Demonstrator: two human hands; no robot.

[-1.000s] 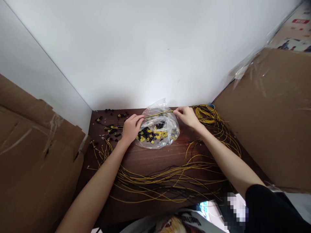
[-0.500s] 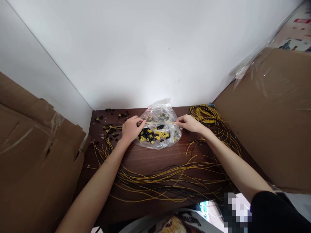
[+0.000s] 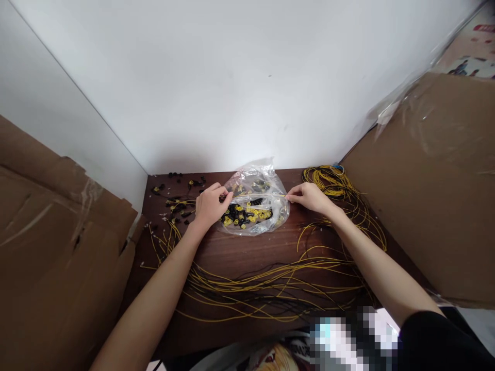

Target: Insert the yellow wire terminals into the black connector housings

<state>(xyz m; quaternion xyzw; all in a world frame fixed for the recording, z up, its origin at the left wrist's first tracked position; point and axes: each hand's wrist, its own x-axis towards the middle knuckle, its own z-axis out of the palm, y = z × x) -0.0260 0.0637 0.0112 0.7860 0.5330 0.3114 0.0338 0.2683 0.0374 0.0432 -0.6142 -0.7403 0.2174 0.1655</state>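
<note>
A thin yellow wire (image 3: 257, 195) is stretched between my two hands, across a clear plastic bag (image 3: 255, 170). My left hand (image 3: 212, 203) is closed on its left part, thumb and fingers pinched at the bag's left side. At the bag's right edge my right hand (image 3: 305, 197) pinches the wire between thumb and fingers. Small yellow and black connectors (image 3: 249, 214) fill the bag. The wire inside my fingers is hidden.
Long yellow and black wires (image 3: 247, 283) run over the brown table (image 3: 232, 252) nearer me. A wire coil (image 3: 327, 180) lies at the back right, loose connectors (image 3: 180, 206) at the left. Cardboard (image 3: 436, 196) flanks the right side, more cardboard (image 3: 58, 247) the left.
My right hand has shifted slightly to the right along the wire, so the span between my hands is longer. My left hand has barely moved.
</note>
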